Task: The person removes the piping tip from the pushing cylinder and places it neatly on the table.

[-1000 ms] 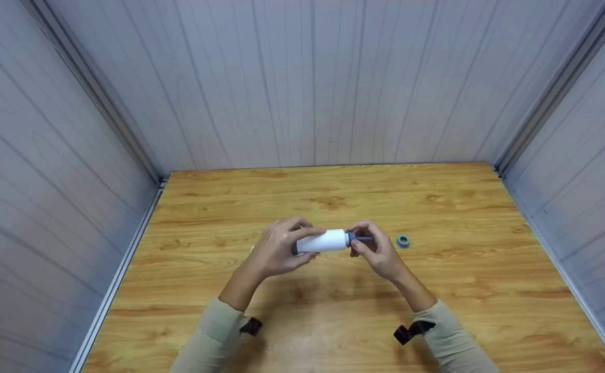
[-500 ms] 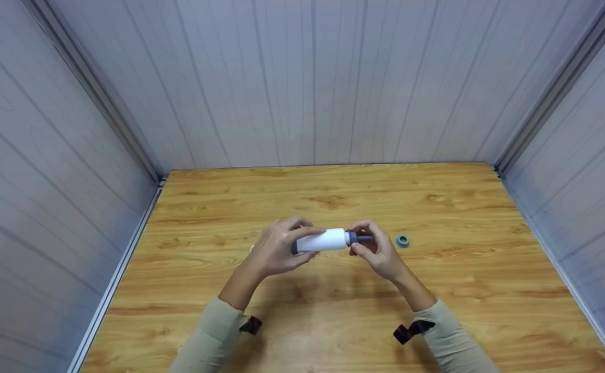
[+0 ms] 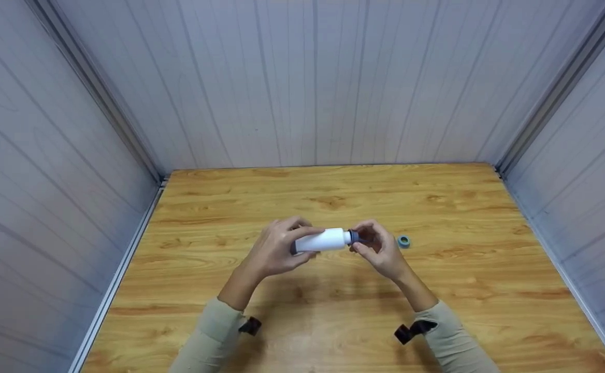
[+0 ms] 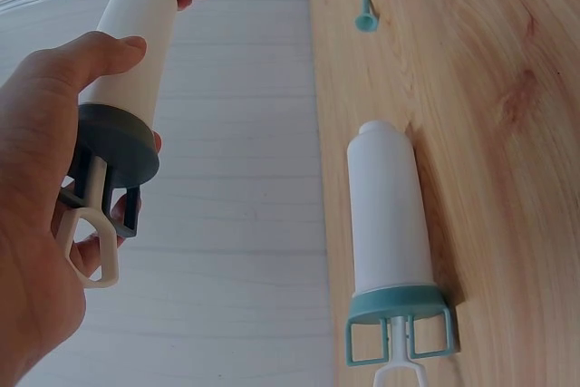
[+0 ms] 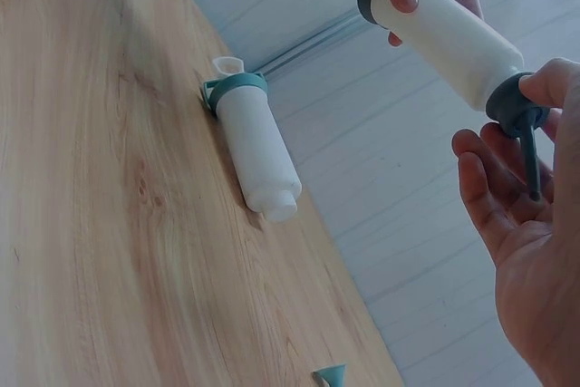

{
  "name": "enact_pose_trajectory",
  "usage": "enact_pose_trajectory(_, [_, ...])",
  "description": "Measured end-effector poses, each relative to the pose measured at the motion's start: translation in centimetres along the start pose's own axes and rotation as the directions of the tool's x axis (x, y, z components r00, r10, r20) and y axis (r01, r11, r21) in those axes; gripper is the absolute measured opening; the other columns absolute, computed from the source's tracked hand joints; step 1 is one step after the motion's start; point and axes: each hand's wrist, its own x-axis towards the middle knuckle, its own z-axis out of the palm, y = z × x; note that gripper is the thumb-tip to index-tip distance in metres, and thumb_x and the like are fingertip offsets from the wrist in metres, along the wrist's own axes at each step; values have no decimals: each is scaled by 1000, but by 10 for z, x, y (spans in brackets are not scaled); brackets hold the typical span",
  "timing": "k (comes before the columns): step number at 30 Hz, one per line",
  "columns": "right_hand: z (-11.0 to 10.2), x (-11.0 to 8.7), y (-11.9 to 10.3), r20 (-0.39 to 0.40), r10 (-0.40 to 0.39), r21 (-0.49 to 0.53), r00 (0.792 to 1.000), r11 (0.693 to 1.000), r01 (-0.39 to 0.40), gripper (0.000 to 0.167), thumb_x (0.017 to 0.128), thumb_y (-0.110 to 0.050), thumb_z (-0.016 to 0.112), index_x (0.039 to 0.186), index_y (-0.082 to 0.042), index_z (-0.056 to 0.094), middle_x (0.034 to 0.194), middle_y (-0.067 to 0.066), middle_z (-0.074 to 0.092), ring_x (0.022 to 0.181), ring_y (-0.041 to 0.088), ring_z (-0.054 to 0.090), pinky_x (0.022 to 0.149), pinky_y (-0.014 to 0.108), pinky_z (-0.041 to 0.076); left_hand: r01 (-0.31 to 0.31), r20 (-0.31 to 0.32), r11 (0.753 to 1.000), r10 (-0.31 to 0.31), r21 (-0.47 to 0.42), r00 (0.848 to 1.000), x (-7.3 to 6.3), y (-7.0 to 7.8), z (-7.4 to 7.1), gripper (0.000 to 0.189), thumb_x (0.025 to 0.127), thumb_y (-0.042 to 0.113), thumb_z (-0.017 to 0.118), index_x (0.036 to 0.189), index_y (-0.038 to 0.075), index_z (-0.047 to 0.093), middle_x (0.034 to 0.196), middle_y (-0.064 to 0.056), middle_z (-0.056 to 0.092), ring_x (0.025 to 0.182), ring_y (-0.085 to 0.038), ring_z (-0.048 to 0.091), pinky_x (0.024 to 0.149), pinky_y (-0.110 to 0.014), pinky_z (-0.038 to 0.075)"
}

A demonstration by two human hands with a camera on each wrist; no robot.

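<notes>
In the head view, my left hand [image 3: 282, 248] grips the white barrel of an icing syringe [image 3: 326, 240], held sideways above the table. Its dark collar and pale looped plunger handle [image 4: 95, 237] show by the palm in the left wrist view. My right hand [image 3: 381, 251] pinches the dark nozzle cap [image 3: 354, 237] at the barrel's other end, thumb on one side and fingers on the other. A short white neck shows between barrel and cap. The cap's long thin spout [image 5: 529, 165] points toward the right palm in the right wrist view.
A second white syringe [image 4: 390, 215] with a teal collar lies on the wood-grain table [image 3: 328, 191], hidden behind my left hand in the head view. A teal ring [image 3: 403, 241] lies to the right, and a small teal nozzle [image 4: 366, 17] lies nearby. Pale panels [image 3: 313, 83] wall the table.
The nozzle cap has tilted slightly in my right fingers, and its spout shows less in the head view. The right fingers have shifted a little; my left hand keeps the barrel almost still.
</notes>
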Motion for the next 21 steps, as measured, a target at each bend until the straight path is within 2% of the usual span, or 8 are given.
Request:
enact_pose_trajectory(14, [-8, -3, 2, 5, -44, 39, 999, 998, 44, 32, 95, 26, 58, 126, 25, 51, 118, -8, 70, 98, 6, 73, 82, 21, 66, 4, -29, 1000, -4, -4, 1000, -9, -7, 1, 47, 90, 25, 97, 134, 21, 83, 122, -9, 79, 102, -28, 81, 83, -45, 69])
enact_pose_trajectory(21, [-10, -4, 3, 11, -68, 51, 998, 996, 67, 32, 95, 27, 57, 126, 26, 51, 118, -7, 69, 99, 5, 72, 82, 20, 65, -18, -50, 1000, 17, -12, 999, -15, -13, 3, 50, 87, 20, 98, 135, 20, 82, 121, -9, 78, 101, -28, 81, 83, -44, 69])
